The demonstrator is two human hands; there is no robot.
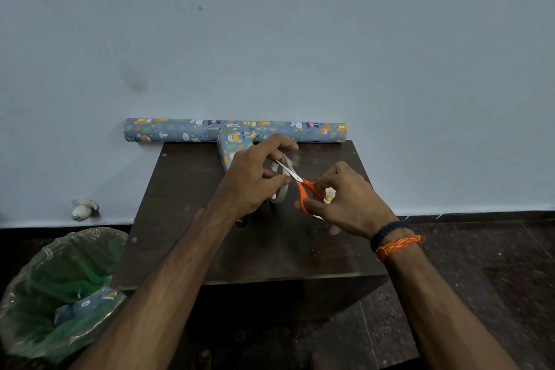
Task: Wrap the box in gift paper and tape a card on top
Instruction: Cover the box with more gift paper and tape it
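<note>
Gripping a tape roll [279, 189] in the left hand [252, 180] over the middle of the tabletop [186, 219], pinching a strip taut. Working orange-handled scissors [300, 186] in the right hand [348, 201], blades parted at the strip. Resting near the tabletop's far edge: wrapped box [232, 149], touching the gift paper roll [180, 131] lying along the wall.

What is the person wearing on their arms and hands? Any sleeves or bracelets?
Both forearms are bare, with no sleeves or gloves in view. The left hand and its wrist have nothing on them. Just behind the right hand, the wrist wears two bands side by side: a dark braided bracelet and a bundle of orange thread wound around several times, with loose strands. No rings or watch can be seen.
</note>
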